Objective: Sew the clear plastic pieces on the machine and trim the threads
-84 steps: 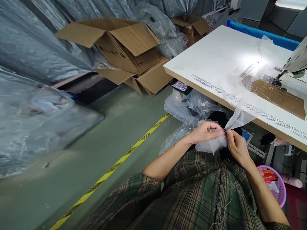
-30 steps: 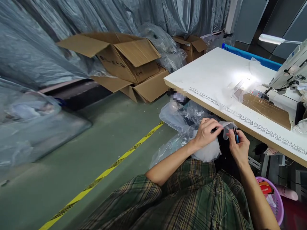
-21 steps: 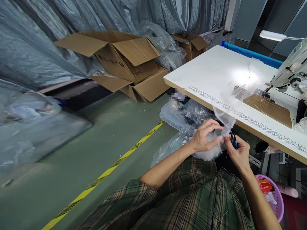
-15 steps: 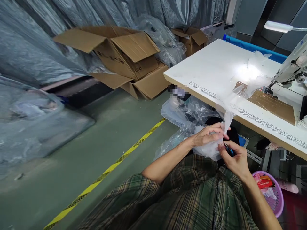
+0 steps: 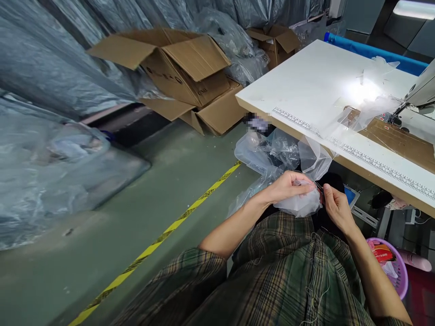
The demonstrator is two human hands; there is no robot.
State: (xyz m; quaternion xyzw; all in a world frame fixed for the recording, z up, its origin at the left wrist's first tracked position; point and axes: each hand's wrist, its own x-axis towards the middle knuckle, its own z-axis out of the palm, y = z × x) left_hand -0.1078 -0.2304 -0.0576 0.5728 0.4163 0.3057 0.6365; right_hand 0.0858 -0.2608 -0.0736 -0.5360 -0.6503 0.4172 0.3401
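Observation:
My left hand (image 5: 292, 185) pinches a piece of sheer white fabric (image 5: 299, 206) above my lap. Part of that thin material rises from the fingertips toward the table edge. My right hand (image 5: 336, 206) is closed around small thread snips (image 5: 319, 186), whose dark tips meet the fabric right beside the left fingertips; their handles are mostly hidden by the fingers. Beyond both hands stands a white sewing table (image 5: 292, 81) with a printed ruler along its front edge. More sheer fabric lies near the sewing machine (image 5: 419, 97), under a bright lamp spot.
Open cardboard boxes (image 5: 190, 68) stand on the floor by a plastic-draped wall. Plastic bags (image 5: 64, 181) lie at left. Yellow-black tape (image 5: 170, 231) crosses the green floor. A purple basket (image 5: 403, 276) sits low at right, and a clear bin (image 5: 248, 151) is beneath the table edge.
The snips have come up to the fabric by my left fingertips, with less of their blue handle showing. The upper fabric strip now spreads wider and hangs left. The view has shifted slightly.

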